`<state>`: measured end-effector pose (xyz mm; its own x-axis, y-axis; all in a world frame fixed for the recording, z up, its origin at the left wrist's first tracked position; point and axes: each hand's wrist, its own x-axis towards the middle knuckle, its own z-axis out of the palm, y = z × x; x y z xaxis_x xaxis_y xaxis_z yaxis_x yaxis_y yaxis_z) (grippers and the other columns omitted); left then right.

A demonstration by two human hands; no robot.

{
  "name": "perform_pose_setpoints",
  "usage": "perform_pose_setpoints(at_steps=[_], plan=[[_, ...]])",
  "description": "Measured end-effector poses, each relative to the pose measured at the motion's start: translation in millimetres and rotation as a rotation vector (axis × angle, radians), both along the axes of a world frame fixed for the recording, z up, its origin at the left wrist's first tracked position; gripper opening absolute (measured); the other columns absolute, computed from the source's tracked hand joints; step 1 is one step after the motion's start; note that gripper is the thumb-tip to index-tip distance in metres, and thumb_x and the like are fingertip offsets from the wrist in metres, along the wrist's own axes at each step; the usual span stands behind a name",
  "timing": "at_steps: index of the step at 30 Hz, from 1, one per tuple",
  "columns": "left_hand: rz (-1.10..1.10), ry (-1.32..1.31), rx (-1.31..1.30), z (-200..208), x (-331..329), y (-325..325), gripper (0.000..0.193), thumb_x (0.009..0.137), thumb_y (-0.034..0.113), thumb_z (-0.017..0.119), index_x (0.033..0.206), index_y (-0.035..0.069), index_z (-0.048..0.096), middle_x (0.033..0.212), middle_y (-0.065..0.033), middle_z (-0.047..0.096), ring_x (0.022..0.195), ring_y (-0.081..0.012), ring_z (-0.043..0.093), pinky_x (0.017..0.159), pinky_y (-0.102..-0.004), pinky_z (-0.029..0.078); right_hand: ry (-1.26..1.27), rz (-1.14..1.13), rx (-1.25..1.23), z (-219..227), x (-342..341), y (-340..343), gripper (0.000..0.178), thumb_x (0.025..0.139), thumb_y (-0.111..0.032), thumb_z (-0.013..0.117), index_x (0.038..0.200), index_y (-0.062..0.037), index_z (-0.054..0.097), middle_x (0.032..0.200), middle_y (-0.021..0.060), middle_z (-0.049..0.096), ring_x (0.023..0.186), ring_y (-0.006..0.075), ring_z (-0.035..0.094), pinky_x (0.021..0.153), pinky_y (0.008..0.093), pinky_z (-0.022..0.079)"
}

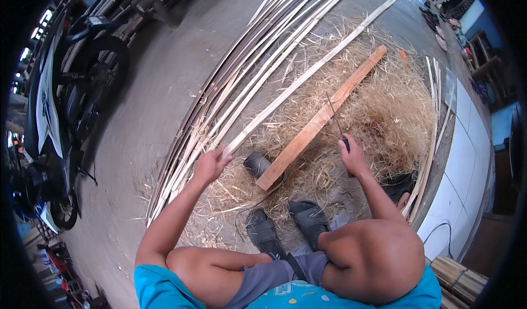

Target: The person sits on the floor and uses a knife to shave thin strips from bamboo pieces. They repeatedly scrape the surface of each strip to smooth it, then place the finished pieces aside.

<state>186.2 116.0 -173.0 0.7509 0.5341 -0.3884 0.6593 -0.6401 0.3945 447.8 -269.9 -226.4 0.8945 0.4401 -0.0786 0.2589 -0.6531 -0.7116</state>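
Pinching the near end of a pale strip [307, 79] with the left hand [208, 166], thumb against fingers; curling fingers of the right hand [354, 154] round the handle of a knife [340, 123]. Angling strip away over shavings [395, 111], left of the reddish plank [313, 125]. Judging strip light, springy, splinter-prone; favouring a flat hold near its end.

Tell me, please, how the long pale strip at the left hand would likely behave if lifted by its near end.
The pale strip would probably flex, being narrow for its length. That slimness suggests it is fairly light. With the left hand at one end, the far end would likely dip.
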Motion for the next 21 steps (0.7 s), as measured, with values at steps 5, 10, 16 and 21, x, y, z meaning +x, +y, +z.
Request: perform_pose_setpoints(at_steps=[5, 10, 16, 21], plan=[[0.074, -0.280, 0.221, 50.0, 37.2, 13.5, 0.043, 0.092, 0.037, 0.067, 0.126, 0.009, 0.063, 0.103, -0.0199, 0.071, 0.094, -0.0334, 0.070, 0.084, -0.0435, 0.054, 0.160, -0.106, 0.117, -40.3, -13.5, -17.6, 0.042, 0.095, -0.029, 0.063, 0.128, -0.0048, 0.054, 0.097, 0.0180, 0.069, 0.083, 0.0330, 0.068, 0.074, 0.0415, 0.054], [0.056, -0.525, 0.124, 76.3, 63.8, 17.4, 0.027, 0.098, 0.030, 0.060, 0.114, 0.008, 0.063, 0.094, -0.0199, 0.070, 0.072, -0.0290, 0.068, 0.066, -0.0399, 0.052, 0.473, -0.245, 0.470, 15.7, -15.8, -12.7, 0.041, 0.094, -0.015, 0.066, 0.127, -0.0038, 0.045, 0.086, 0.0095, 0.061, 0.065, 0.0124, 0.060, 0.054, 0.0293, 0.052], [0.045, -0.105, -0.718, 45.1, 95.0, -31.7, 0.035, 0.104, 0.032, 0.051, 0.100, 0.003, 0.068, 0.077, -0.0054, 0.063, 0.068, -0.0113, 0.059, 0.062, -0.0289, 0.053, 0.691, 0.001, 0.696, 64.6, -57.9, 15.1, 0.031, 0.099, -0.012, 0.056, 0.127, -0.0061, 0.045, 0.091, 0.0065, 0.061, 0.072, 0.0133, 0.063, 0.061, 0.0297, 0.055], [-0.596, 0.155, -0.124, -38.3, 108.2, -62.6, 0.036, 0.099, 0.033, 0.052, 0.101, 0.000, 0.065, 0.095, -0.0168, 0.069, 0.077, -0.0298, 0.067, 0.075, -0.0452, 0.054, 1.415, 0.011, 0.459, 37.4, -109.9, 3.9, 0.028, 0.100, -0.020, 0.057, 0.122, -0.0050, 0.048, 0.089, 0.0083, 0.061, 0.068, 0.0170, 0.062, 0.059, 0.0328, 0.055]])
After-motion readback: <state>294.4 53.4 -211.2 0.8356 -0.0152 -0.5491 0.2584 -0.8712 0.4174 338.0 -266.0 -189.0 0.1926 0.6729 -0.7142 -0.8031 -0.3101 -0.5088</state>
